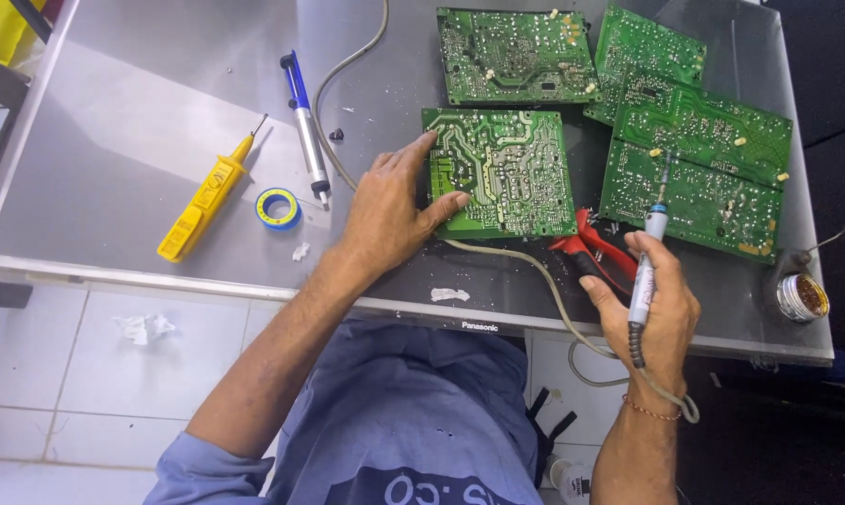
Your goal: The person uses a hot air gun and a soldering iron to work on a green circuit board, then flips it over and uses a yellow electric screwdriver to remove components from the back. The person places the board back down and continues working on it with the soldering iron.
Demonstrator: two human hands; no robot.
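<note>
Hands split the work: left hand lies flat and spread on the near-left edge of the middle circuit board, solder side up, likely pinning it to the counter. Right hand wraps around a soldering iron, held like a pen, tip raised toward the larger board on the right, cord trailing past the wrist. Red-handled pliers lie between both hands; desoldering pump, yellow tester screwdriver and tape roll rest further left.

glossy green circuit board, dull grey metal tabletop, perhaps plastic yellow tester
</note>
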